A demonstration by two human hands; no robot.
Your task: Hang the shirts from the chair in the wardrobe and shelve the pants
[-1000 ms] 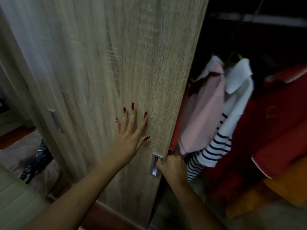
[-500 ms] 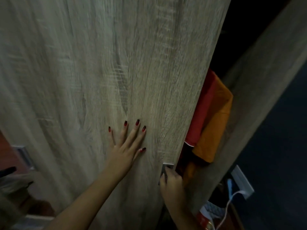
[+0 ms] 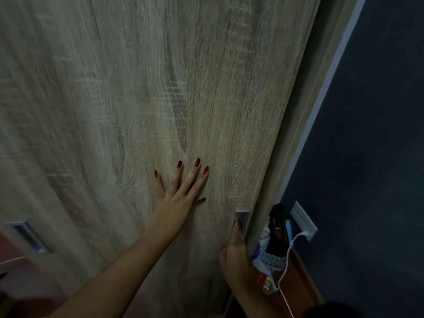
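The wardrobe door (image 3: 160, 88) fills my view, its right edge close against the wardrobe side (image 3: 296, 138), so no shirts or pants show. I judge it a stiff, heavy panel with a smooth face that gives little purchase. The recessed handle (image 3: 241, 217), at 4 o'clock from my left hand (image 3: 179, 198), is where to pull. That hand lies flat on the wood, fingers spread. My right hand (image 3: 234, 255) hooks curled fingers into the handle
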